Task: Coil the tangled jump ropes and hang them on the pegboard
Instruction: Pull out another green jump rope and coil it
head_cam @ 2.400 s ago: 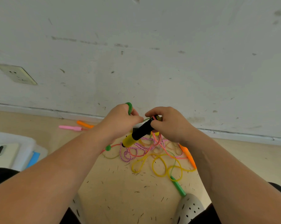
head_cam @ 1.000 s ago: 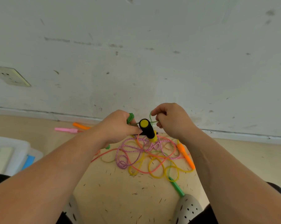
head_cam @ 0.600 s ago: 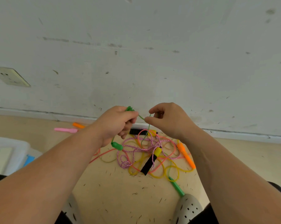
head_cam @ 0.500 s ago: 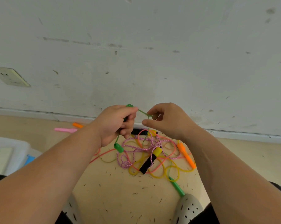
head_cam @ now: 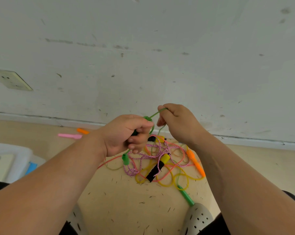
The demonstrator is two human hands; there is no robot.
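1. My left hand [head_cam: 126, 134] is curled tight round the green rope [head_cam: 156, 114], with a knot of it showing just above my thumb.
2. My right hand [head_cam: 177, 122] pinches the same rope, which runs taut between my two hands, raised above the floor [head_cam: 119, 209].
3. A hanging green handle [head_cam: 125, 159] dangles just below my left hand; a second green handle [head_cam: 185, 195] lies on the floor by my shoe [head_cam: 198, 217].
4. Under my hands lies the tangle: pink braided rope [head_cam: 143, 156], yellow rope [head_cam: 167, 182], a black-and-yellow handle [head_cam: 157, 167] and an orange handle [head_cam: 195, 162].
5. A pink handle [head_cam: 69, 135] lies well apart to the left, near the wall [head_cam: 143, 65].
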